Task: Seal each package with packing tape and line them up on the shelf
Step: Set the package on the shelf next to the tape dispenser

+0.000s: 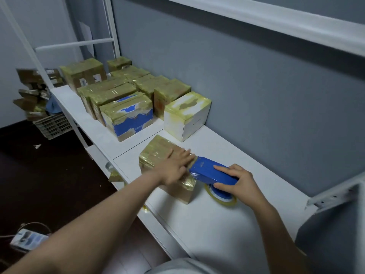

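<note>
The left hand (175,167) lies flat, fingers straight, pressing the top of a tape-wrapped cardboard package (156,153) on the white shelf (217,224). Just beside it, the right hand (237,180) grips a blue tape dispenser (209,171) whose nose touches the package's edge. Beyond the left hand stand 2 rows of sealed packages (126,103).

Light is dim, cool and even, with soft shadows beside the boxes (128,115). The left hand (175,167) is motion-blurred, and the white rail (256,18) bows from wide-angle distortion.
</note>
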